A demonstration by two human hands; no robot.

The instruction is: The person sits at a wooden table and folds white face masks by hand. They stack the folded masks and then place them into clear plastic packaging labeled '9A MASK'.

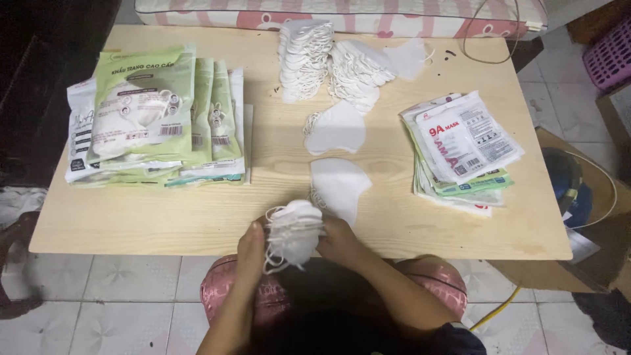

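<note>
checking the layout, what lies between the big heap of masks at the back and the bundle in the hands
Two single white masks lie there on the table, seen in the head view.

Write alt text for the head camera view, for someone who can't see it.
Both hands, left hand and right hand, hold a small stack of white face masks at the near edge of a light wooden table. More loose masks are piled at the far side, with packaged masks left and flat pouches right.

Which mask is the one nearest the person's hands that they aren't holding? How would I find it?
Start at the wooden table and find its near edge, where both hands squeeze a white bundle of masks. Just behind the right hand lies a single flat white mask. Unlike the stacked piles farther back, it lies alone, closest to the person.
</note>
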